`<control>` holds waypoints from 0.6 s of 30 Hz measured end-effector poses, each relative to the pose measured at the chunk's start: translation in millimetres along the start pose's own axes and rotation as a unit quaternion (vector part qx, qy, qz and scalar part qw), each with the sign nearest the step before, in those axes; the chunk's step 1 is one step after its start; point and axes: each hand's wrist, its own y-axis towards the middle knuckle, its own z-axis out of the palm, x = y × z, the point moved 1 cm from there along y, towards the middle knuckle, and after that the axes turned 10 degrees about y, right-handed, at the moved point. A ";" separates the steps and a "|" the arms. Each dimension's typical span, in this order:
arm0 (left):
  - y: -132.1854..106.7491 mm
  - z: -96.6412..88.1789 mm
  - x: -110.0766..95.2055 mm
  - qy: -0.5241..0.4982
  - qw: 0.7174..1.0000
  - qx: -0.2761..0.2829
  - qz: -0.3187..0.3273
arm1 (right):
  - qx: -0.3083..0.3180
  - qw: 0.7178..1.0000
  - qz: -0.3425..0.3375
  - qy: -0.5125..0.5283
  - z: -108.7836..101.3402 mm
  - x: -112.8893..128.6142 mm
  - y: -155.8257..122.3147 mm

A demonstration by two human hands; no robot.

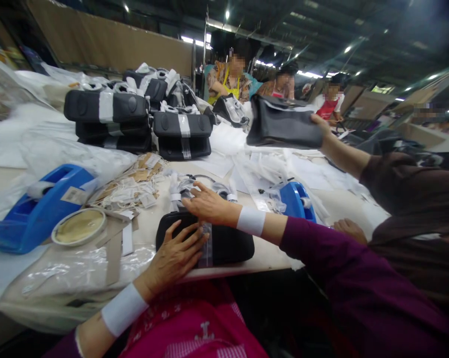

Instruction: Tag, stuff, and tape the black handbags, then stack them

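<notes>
A black handbag [231, 244] lies in front of me at the table's edge, with a clear plastic strip [207, 243] down its middle. My left hand [179, 253] rests flat on its left half, fingers spread and touching the strip's edge. Over the bag's far side is my right hand [213, 205], its fingers stretched to the left and apart, with nothing visible in them. White wrapping [175, 191] covers the rings and handle just beyond it. Whether the right fingertips touch the bag cannot be seen.
Stacked black bags [107, 107] stand at the back left. Blue tape dispensers [41, 206] [298, 201] flank me, near a round tin [78, 226] and a heap of stringed tags [134, 186]. At right, a co-worker's hand [321, 127] holds up a black bag [284, 124].
</notes>
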 end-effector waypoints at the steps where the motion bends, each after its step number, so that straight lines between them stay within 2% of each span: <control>1: 0.7 -1.2 -0.1 0.005 1.000 -0.002 0.003 | 0.012 1.000 0.006 0.009 0.9 -8.5 -0.2; 4: 2.1 -5.3 -0.4 0.018 1.000 -0.010 0.011 | 0.037 0.995 0.053 0.077 5.5 -36.4 -4.4; 6: 2.0 -7.3 -0.6 0.024 0.999 -0.018 0.016 | 0.001 0.984 0.136 0.115 7.7 -50.5 -10.1; 8: 1.3 -8.0 -0.5 0.028 0.999 -0.024 0.019 | -0.052 0.967 0.214 0.128 7.6 -54.7 -17.7; 11: -0.4 -6.8 -0.1 0.026 0.999 -0.029 0.017 | -0.095 0.953 0.256 0.133 5.3 -39.1 -31.1; 14: -1.3 -5.3 0.1 0.019 0.999 -0.027 0.012 | -0.129 0.955 0.218 0.152 4.3 -9.0 -44.3; 16: -1.0 -5.4 0.3 0.016 1.000 -0.022 0.009 | -0.125 0.964 0.179 0.151 6.6 8.6 -51.5; 18: -0.4 -6.6 0.8 0.014 1.000 -0.020 0.006 | -0.124 0.963 0.195 0.142 10.9 18.2 -58.1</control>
